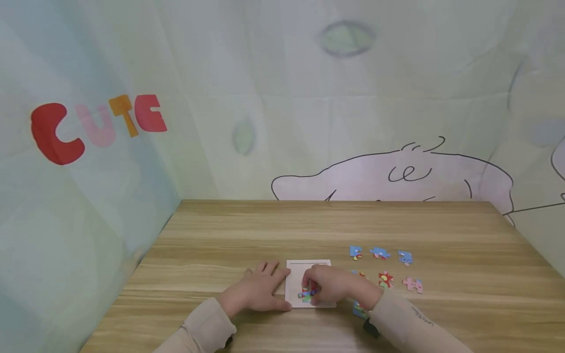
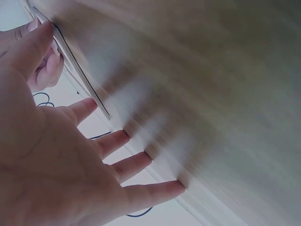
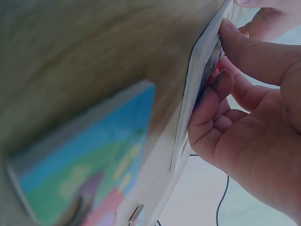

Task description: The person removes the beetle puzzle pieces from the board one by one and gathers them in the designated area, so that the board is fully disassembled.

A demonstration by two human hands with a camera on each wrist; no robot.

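A white puzzle tray (image 1: 295, 281) lies near the front middle of the table. My left hand (image 1: 259, 290) has its fingers spread on the table, with thumb and index fingertips at the tray's left edge. Over the tray, my right hand (image 1: 331, 284) curls its fingers and thumb about a colourful puzzle piece (image 1: 306, 297) low in the tray. My fingers partly hide that piece. In the right wrist view, the thumb and fingertips are right at the tray's surface.
Several loose pieces lie to the right: blue pieces (image 1: 379, 252) at the back, a red piece (image 1: 385, 279) and a pink piece (image 1: 413, 284) before them. Another piece (image 1: 359, 310) is partly under my right forearm. A printed cloth (image 1: 220, 98) hangs behind the wooden table (image 1: 212, 230).
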